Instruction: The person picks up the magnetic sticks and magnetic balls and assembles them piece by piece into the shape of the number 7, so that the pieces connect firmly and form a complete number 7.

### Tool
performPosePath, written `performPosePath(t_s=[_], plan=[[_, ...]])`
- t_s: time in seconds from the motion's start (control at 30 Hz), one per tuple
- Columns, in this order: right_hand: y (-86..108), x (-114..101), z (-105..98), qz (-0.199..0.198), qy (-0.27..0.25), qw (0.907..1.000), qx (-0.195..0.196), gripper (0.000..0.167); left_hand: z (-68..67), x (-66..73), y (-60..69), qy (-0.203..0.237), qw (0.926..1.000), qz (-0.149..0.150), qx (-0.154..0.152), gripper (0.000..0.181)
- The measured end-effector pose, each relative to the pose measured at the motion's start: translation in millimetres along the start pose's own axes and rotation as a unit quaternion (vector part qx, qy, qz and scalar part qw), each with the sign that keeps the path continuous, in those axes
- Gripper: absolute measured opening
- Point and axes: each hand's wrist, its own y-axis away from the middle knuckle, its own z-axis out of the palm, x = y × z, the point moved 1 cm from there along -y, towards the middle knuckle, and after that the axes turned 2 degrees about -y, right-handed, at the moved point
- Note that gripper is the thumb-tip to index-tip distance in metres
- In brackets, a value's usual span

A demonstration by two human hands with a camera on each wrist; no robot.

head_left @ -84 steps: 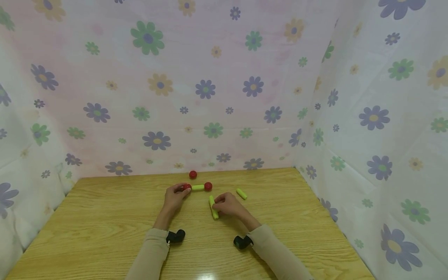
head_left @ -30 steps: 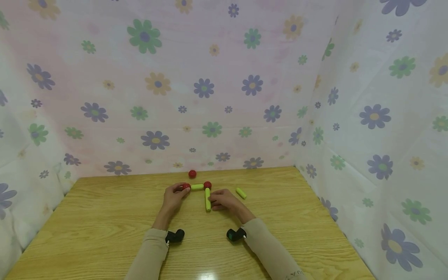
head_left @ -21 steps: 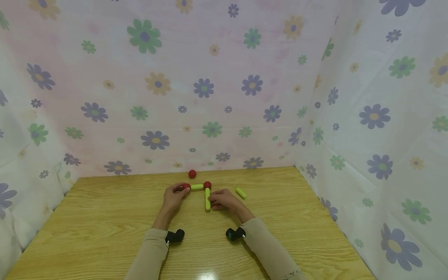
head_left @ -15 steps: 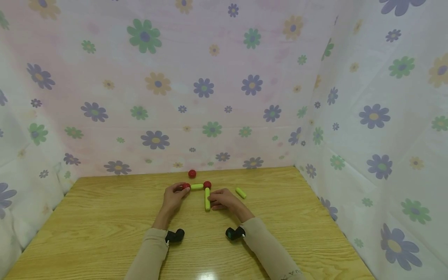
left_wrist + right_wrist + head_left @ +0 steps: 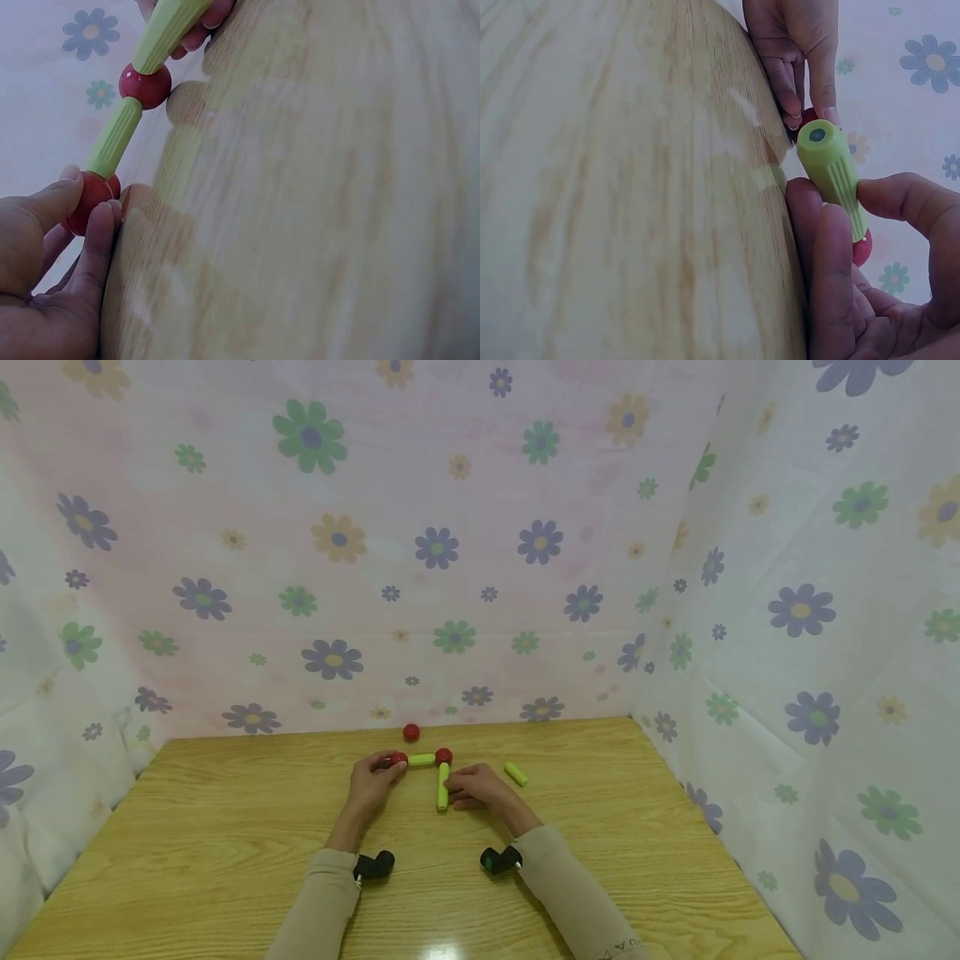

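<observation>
My left hand [image 5: 371, 785] pinches a red ball [image 5: 91, 202] between thumb and fingers. From that ball a short ribbed lime-green rod [image 5: 116, 139] runs to another red ball [image 5: 444, 756]. A longer lime-green rod [image 5: 443, 787] meets this second ball and points back toward me, roughly at a right angle to the short one. Thumb and fingers of my right hand [image 5: 478, 787] pinch the longer rod from its right side. In the right wrist view its near end [image 5: 817, 135] shows a round dark inset.
A loose red ball [image 5: 411, 732] sits at the back edge of the wooden table [image 5: 225, 843]. Right of my right hand lies a loose lime-green rod [image 5: 515, 773]. Flower-patterned cloth [image 5: 480, 568] hangs behind and along both sides.
My right hand has moved the longer rod left and away from me, turning it straighter, and its far end now meets the second ball. My left hand has stayed on its ball.
</observation>
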Motion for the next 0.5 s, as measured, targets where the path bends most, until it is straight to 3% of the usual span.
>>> performPosePath(t_s=[0.5], plan=[[-0.4, 1.7, 1.7, -0.013, 0.005, 0.9999, 0.003, 0.044, -1.0, -1.2, 0.0, -0.011, 0.9999, 0.004, 0.000, 0.036]])
